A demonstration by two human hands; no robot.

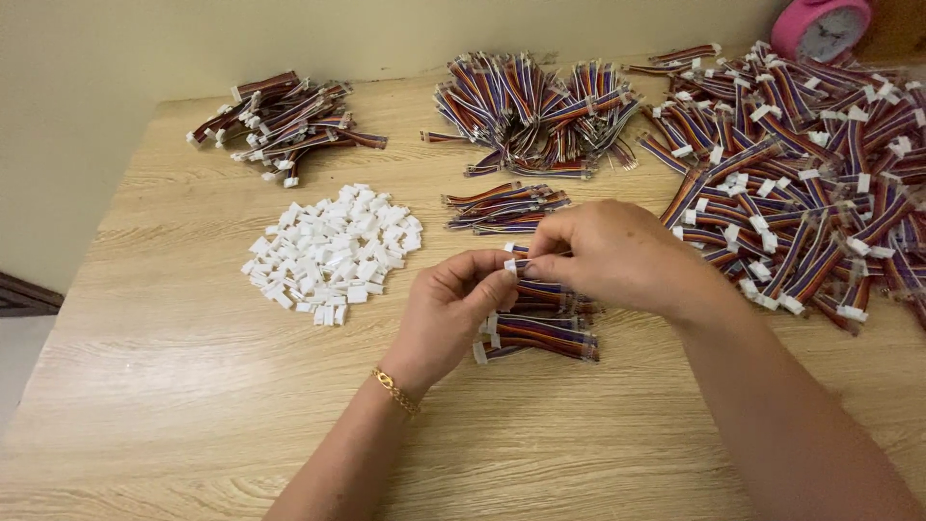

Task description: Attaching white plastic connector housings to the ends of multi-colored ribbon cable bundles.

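My left hand and my right hand meet above the table's middle, fingertips pinched together on one short multicoloured ribbon cable with a small white connector at its end. Just under the hands lies a small stack of finished cables with white connectors. A pile of loose white plastic connectors lies to the left of my left hand. A gold bracelet circles my left wrist.
The wooden table carries a small cable bundle behind the hands, a cable heap at the back centre, another heap at the back left, and a big heap on the right. A pink alarm clock stands at the far right.
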